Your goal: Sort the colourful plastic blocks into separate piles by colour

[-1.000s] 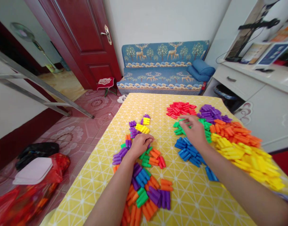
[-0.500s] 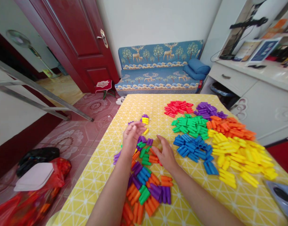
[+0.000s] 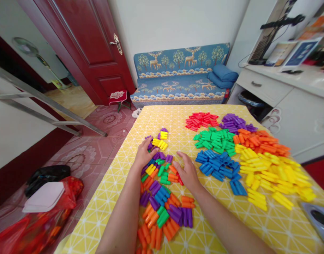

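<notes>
Above the left side of a mixed pile of small ribbed plastic pieces [image 3: 161, 195], which look like short tubes joined side by side, my left hand [image 3: 144, 154] is open, palm down. Its fingertips are among purple pieces next to yellow pieces [image 3: 160, 144]; I cannot tell whether they touch. My right hand [image 3: 187, 172] rests at the pile's right edge, fingers spread and thumb apart, beside orange pieces [image 3: 173, 177] and a red piece partly hidden under it. Nothing shows in its grasp.
Sorted heaps lie to the right: red [image 3: 201, 121], purple [image 3: 234, 122], green [image 3: 215, 139], blue [image 3: 219, 165], orange [image 3: 262, 141] and yellow [image 3: 273, 173]. They share a yellow patterned tablecloth [image 3: 111, 211]. Beyond the table stands a blue sofa [image 3: 180, 76]; a white cabinet [image 3: 297, 113] flanks the right.
My left hand has moved down and slightly left, uncovering yellow pieces near the pile's far end. My right hand has stayed nearly in place. The view has shifted slightly.
</notes>
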Demonstrator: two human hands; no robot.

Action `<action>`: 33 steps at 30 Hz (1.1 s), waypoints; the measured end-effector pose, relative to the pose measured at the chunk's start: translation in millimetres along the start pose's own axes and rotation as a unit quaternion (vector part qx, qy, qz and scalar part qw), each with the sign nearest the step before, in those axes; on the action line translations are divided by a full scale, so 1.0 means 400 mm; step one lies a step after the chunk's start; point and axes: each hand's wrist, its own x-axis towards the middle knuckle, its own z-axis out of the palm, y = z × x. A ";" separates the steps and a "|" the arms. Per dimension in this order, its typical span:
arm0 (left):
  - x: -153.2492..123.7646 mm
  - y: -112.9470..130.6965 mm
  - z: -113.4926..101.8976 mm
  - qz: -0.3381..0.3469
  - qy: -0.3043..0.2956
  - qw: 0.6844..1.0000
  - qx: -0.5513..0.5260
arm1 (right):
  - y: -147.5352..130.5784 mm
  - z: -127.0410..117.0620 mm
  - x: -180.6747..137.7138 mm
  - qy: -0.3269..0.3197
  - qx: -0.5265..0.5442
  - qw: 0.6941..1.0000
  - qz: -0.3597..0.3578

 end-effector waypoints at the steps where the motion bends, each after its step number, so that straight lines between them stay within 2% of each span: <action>1: 0.008 0.014 0.003 0.011 -0.017 0.999 0.044 | 0.000 0.001 0.000 0.000 0.000 1.000 -0.001; 4: 0.034 0.059 0.014 0.000 -0.071 0.988 0.140 | 0.003 0.002 0.000 0.001 0.000 1.000 -0.003; 7: 0.062 0.104 0.039 -0.023 -0.099 0.977 0.189 | 0.006 0.004 0.000 0.003 0.002 1.000 -0.004; 12: 0.113 0.162 0.089 0.011 -0.126 0.967 0.221 | 0.005 0.003 0.003 0.003 0.005 1.000 -0.002; 17: 0.136 0.178 0.110 0.034 -0.166 0.955 0.242 | 0.000 0.000 0.005 0.002 0.015 1.000 -0.010; 21: 0.112 0.166 0.110 0.116 -0.165 0.958 0.203 | -0.002 -0.001 0.006 0.006 0.021 1.000 -0.006; 24: 0.082 0.162 0.090 0.159 -0.166 0.960 0.158 | 0.001 0.000 0.005 0.013 0.031 0.999 -0.003; 29: 0.018 0.193 0.038 0.167 -0.099 0.981 0.024 | 0.009 0.003 0.006 0.026 0.060 0.998 0.000; 33: -0.034 0.208 0.027 0.149 -0.112 0.977 -0.101 | 0.012 0.001 0.007 0.012 0.108 0.994 0.002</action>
